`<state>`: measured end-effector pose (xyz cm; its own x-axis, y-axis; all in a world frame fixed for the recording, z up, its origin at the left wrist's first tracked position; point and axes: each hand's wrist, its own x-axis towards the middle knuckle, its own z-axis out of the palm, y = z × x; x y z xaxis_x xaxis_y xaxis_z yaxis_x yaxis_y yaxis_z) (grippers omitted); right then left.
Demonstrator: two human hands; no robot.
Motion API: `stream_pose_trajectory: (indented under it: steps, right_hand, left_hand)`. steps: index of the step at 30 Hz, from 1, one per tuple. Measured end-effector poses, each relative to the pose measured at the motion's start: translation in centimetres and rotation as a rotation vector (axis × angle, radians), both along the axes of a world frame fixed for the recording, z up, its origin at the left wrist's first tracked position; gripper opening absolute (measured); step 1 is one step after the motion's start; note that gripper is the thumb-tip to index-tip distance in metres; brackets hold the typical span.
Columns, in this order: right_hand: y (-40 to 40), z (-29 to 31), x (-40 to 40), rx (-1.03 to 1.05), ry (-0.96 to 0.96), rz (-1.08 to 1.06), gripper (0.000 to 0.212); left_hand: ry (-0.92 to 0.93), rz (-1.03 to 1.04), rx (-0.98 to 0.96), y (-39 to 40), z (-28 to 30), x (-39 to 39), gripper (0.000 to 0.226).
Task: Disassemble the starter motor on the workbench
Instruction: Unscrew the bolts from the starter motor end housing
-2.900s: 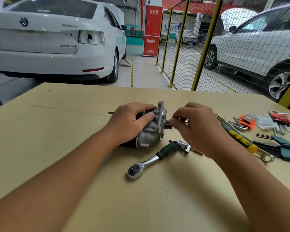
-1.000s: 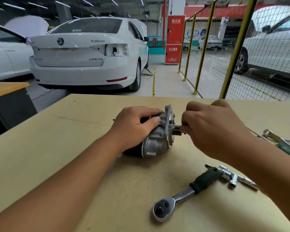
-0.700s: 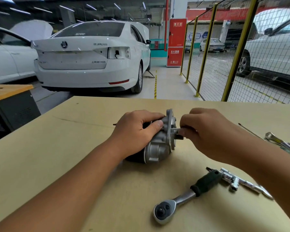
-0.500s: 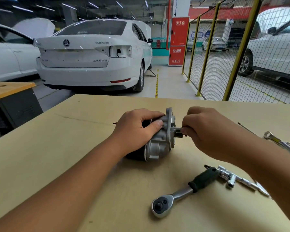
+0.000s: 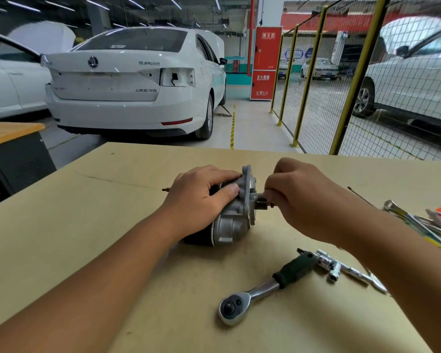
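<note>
At a garage workbench (image 5: 87, 225), you are steadying the starter motor (image 5: 233, 217), which is lying on its side near the middle of the board, flanged aluminium end facing right. Your left hand (image 5: 201, 200) is wrapping over the dark body of the motor, fingers curled across the top and the thumb pressing against the silver housing just behind the flange. Your right hand (image 5: 303, 200) is closing its fingertips on the short shaft end (image 5: 261, 198) that is sticking out of the flange (exactly what part the fingers are pinching is too small to tell). A thin stud (image 5: 165, 189) is poking out of the motor's far end, past your left wrist.

Nearer to you, a ratchet wrench (image 5: 262, 289) with a dark green grip is lying on the board, well apart from the motor, its head pointing toward you. Chrome sockets and an extension bar (image 5: 341, 270) are lying just beside its handle end. More wrenches (image 5: 413, 220) are sitting at the right edge, partly behind your forearm. Beyond the bench, a white sedan (image 5: 127, 80) is standing parked beside a yellow mesh fence (image 5: 341, 85).
</note>
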<state>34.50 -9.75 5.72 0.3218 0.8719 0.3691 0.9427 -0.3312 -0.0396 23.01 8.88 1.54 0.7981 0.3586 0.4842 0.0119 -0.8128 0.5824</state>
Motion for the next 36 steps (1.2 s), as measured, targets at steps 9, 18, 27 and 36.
stream_pose_trajectory:
  steps: [9,18,27,36]
  right_hand:
    - [0.2,0.1,-0.7,0.013,-0.202,-0.080,0.018]
    - [0.0,-0.4,-0.6,0.021,0.053,-0.005,0.018]
    - [0.7,-0.8,-1.0,-0.007,-0.247,-0.101,0.013]
    - [0.8,-1.5,-1.3,0.039,-0.242,-0.136,0.007]
  left_hand:
    - [0.043,-0.004,0.036,-0.1,0.2,-0.2,0.051]
    - [0.048,-0.005,0.028,-0.2,0.3,-0.2,0.049]
    - [0.060,-0.011,0.046,0.0,0.2,-0.3,0.050]
    - [0.065,-0.014,0.043,-0.1,0.3,-0.3,0.051]
